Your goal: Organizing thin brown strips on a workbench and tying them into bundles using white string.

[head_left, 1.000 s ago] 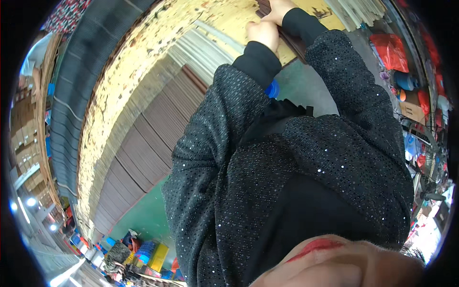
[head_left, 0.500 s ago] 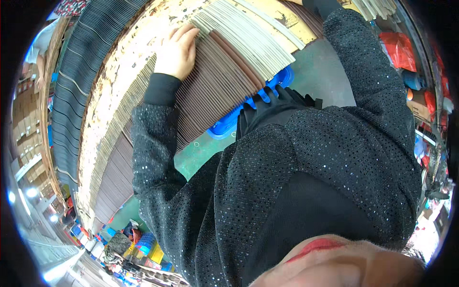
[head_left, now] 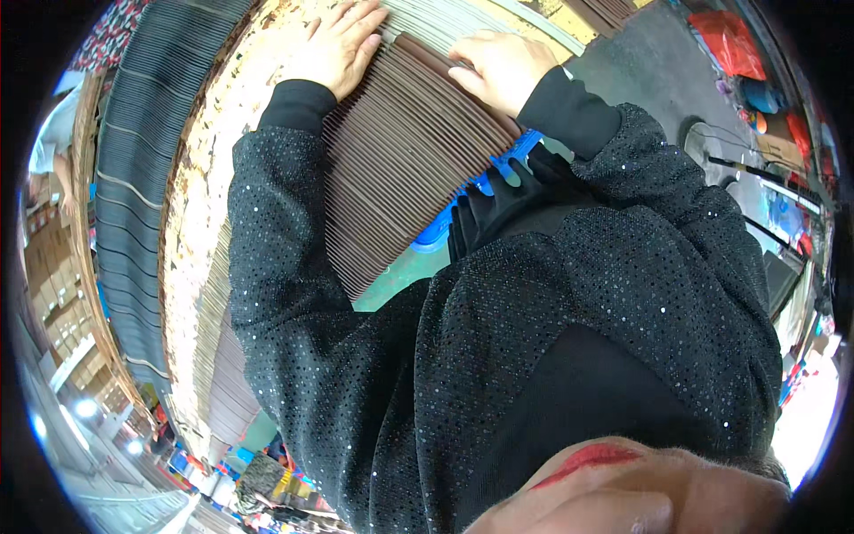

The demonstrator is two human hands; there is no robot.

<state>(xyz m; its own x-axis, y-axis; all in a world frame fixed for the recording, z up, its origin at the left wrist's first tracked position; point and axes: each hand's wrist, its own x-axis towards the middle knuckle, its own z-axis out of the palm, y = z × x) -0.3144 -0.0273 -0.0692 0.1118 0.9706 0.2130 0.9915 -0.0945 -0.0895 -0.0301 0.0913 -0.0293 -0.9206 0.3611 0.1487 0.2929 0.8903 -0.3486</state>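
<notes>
A row of thin brown strips (head_left: pixel 400 160) lies packed side by side on a worn, pale-yellow table (head_left: pixel 200 187). My left hand (head_left: pixel 338 49) rests flat with fingers stretched out over the far left end of the row. Across from it, my right hand (head_left: pixel 509 67) lies at the row's right edge, thumb and fingers curled. What those fingers hold, if anything, is hidden. Close to that hand runs a redder-brown strip (head_left: pixel 436 62). Pale whitish strips (head_left: pixel 436 22) lie beyond both hands.
A blue plastic container (head_left: pixel 436 233) shows beneath the strips, next to my lap. Left of the table stretches a long dark ribbed band of stacked pieces (head_left: pixel 133 178). More strips (head_left: pixel 236 383) lie at the lower left. A red bag (head_left: pixel 728 44) sits at the far right.
My right hand has come in from the far upper right to the brown row's right edge. My left hand has slid slightly farther away and stays flat.
</notes>
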